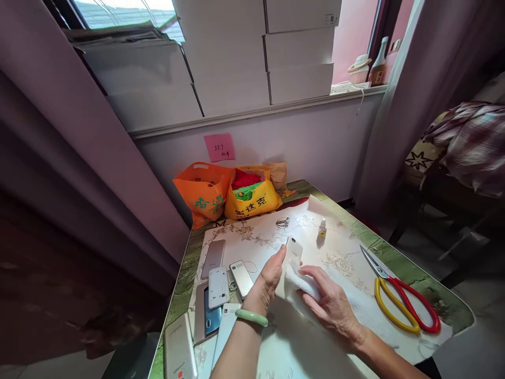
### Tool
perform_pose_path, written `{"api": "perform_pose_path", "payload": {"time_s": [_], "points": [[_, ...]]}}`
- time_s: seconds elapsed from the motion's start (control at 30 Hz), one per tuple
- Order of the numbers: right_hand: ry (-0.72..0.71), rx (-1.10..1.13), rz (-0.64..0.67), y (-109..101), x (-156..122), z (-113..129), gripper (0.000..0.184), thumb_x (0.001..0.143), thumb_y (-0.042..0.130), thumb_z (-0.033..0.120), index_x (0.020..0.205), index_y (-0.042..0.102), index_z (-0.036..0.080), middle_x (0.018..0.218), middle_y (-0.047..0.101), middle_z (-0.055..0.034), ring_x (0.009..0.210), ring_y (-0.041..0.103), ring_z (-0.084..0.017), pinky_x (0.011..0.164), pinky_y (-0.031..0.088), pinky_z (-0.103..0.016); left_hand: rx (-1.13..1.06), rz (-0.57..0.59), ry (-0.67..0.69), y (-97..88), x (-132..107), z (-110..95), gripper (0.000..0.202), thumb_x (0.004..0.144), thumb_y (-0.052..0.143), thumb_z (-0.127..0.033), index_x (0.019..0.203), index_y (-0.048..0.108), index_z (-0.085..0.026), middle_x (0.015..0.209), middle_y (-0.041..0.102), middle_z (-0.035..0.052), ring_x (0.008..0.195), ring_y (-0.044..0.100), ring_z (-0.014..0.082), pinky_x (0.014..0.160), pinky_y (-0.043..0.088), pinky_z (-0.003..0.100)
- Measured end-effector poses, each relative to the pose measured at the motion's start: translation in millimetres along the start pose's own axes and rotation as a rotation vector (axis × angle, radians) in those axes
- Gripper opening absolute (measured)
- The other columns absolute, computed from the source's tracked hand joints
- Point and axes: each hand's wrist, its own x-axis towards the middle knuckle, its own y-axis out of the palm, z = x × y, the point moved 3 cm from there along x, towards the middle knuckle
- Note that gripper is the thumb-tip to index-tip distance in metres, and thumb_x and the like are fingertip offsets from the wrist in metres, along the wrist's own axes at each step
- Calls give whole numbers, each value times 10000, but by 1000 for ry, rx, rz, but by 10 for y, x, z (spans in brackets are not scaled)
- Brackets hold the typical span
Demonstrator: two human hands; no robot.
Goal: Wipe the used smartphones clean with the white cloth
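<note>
My left hand (270, 276), with a green bangle (251, 317) on its wrist, is closed around the side of a white smartphone (294, 251). The phone is tilted up, its back with the camera lens facing me. Bunched in my right hand (330, 300) is a white cloth (302, 284), pressed against the lower part of the phone's back. That lower part is hidden by the cloth and fingers. Left of my hands lie several other phones, among them a silver one (241, 279), a white one (218, 287) and a gold one (180, 347).
Large scissors (398, 295) with red and yellow handles lie on the right of the table. A small dropper bottle (322, 228) stands farther back, near a thin metal item (282, 222). Orange (205, 195) and yellow (252, 202) bags stand at the far edge against the wall.
</note>
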Motion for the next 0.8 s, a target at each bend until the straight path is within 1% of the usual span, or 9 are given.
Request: {"api": "perform_pose_path", "payload": {"time_s": [0.1, 0.17, 0.23, 0.37, 0.5, 0.6, 0.67, 0.73, 0.8], "points": [[37, 25, -121, -99, 56, 14, 315, 893, 588, 289, 1206, 609, 258, 1214, 671, -67, 1127, 659, -220, 958, 543, -327, -220, 155, 9, 55, 7, -36, 762, 902, 469, -724, 1250, 666, -75, 1010, 756, 174, 958, 703, 309, 911, 512, 411], [70, 24, -155, -109, 66, -5, 287, 907, 603, 346, 1179, 638, 260, 1169, 693, -56, 1075, 681, -212, 923, 558, -308, -335, 227, 26, 24, -1, 27, 797, 899, 445, -737, 1280, 649, -67, 1057, 749, 193, 1012, 698, 329, 966, 497, 436], [94, 24, -133, -67, 50, -36, 273, 907, 619, 387, 1148, 658, 263, 1107, 719, -41, 990, 706, -199, 848, 577, -278, -401, 256, 39, -52, -11, 126, 793, 890, 477, -727, 1307, 636, -71, 1087, 746, 201, 1050, 692, 342, 1000, 484, 447], [124, 8, -67, 58, 12, -80, 269, 911, 624, 418, 1138, 669, 281, 1066, 741, -20, 879, 723, -183, 749, 594, -259, -457, 247, 3, -210, -31, 276, 713, 908, 528, -652, 1331, 627, -87, 1071, 757, 190, 1044, 704, 343, 993, 497, 452], [121, -36, -109, 101, 110, -74, 267, 929, 605, 420, 1143, 671, 275, 1094, 740, -48, 950, 722, -215, 812, 601, -311, -519, 206, -5, -271, -55, 297, 676, 903, 556, -617, 1317, 641, -89, 1029, 768, 183, 996, 723, 338, 946, 529, 449], [65, -69, -170, 94, 205, -36, 257, 955, 574, 371, 1164, 669, 254, 1150, 713, -80, 1031, 704, -229, 881, 591, -340, -546, 153, 23, -271, -66, 319, 647, 900, 582, -583, 1340, 630, -111, 1046, 770, 165, 1001, 723, 334, 949, 534, 454], [-19, -130, -184, 108, 208, 18, 271, 966, 565, 325, 1206, 661, 245, 1188, 693, -96, 1049, 694, -232, 887, 587, -348, -548, 136, 17, -257, -63, 357, 650, 900, 594, -579, 1365, 615, -126, 1092, 761, 157, 1052, 707, 341, 977, 522, 468], [-160, -195, -135, 157, 156, 101, 297, 978, 549, 296, 1254, 648, 246, 1202, 690, -102, 1048, 688, -237, 880, 581, -359, -547, 139, 2, -236, -51, 395, 642, 896, 615, -568, 1366, 615, -131, 1153, 739, 158, 1119, 674, 355, 1004, 509, 481], [-316, -239, -27, 228, 83, 189, 317, 1001, 512, 297, 1290, 634, 248, 1207, 698, -97, 1050, 680, -242, 896, 566, -382, -546, 130, 10, -221, -39, 412, 576, 905, 637, -519, 1342, 621, -145, 1228, 699, 153, 1156, 645, 346, 1003, 513, 490]]}}
